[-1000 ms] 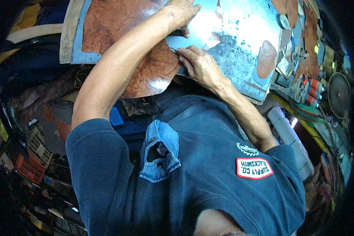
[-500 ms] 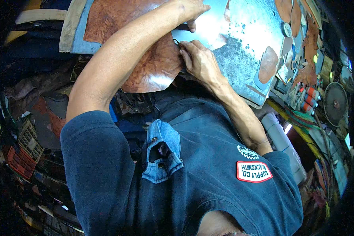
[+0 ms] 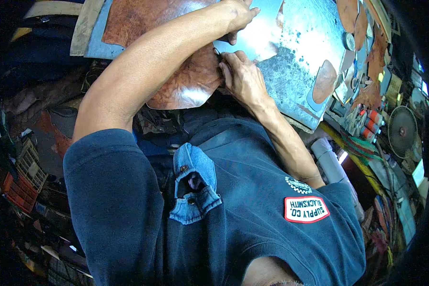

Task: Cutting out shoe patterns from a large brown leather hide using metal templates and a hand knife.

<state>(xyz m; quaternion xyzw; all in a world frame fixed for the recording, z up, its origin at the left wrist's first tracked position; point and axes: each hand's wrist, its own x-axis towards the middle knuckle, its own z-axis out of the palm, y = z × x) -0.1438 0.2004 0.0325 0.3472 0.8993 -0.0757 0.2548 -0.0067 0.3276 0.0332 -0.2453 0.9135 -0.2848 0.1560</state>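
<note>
The right hand [image 3: 245,76] is pinching a thin dark piece [image 3: 217,51] pointing forward-left, brown leather [image 3: 188,83] is stretching lengthwise leftward, and the left hand [image 3: 240,17] is resting ahead, grip unclear.

Glare whitens the worktop [image 3: 306,47]; picture corners fade black.

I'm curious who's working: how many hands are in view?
2: the left hand at the picture's top edge, partly cut off, and the right hand just below it, beside the brown sheet. No others show.
</note>
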